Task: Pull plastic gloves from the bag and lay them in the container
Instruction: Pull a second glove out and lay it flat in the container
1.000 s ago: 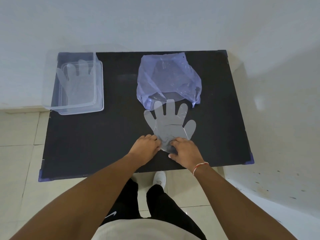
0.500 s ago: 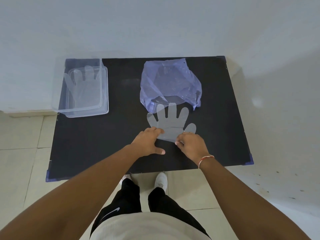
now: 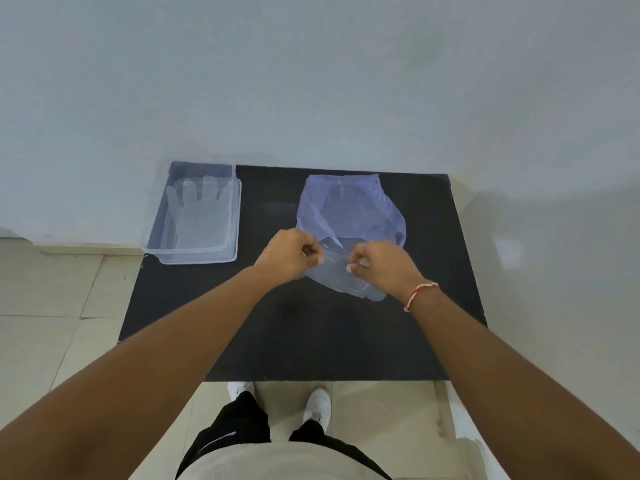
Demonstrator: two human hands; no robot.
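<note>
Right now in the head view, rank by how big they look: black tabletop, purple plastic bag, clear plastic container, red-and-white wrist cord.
1. Black tabletop, by far the largest.
2-3. Purple plastic bag and clear plastic container look alike; no firm order, since the hands cover part of the bag.
4. Red-and-white wrist cord, smallest.

bare black table [image 3: 304, 341] near edge, open strip between container [image 3: 194, 252] and bag [image 3: 349, 206]

Both forearms are bare — no sleeves reach the wrists. A thin red-and-white thread bracelet [image 3: 420, 295] circles the right wrist. Lower in view, a light beige top [image 3: 277, 460] covers the torso, over black trousers [image 3: 239, 427] with a small white swoosh mark on the left leg — and white shoes [image 3: 317, 405] on the feet.
</note>
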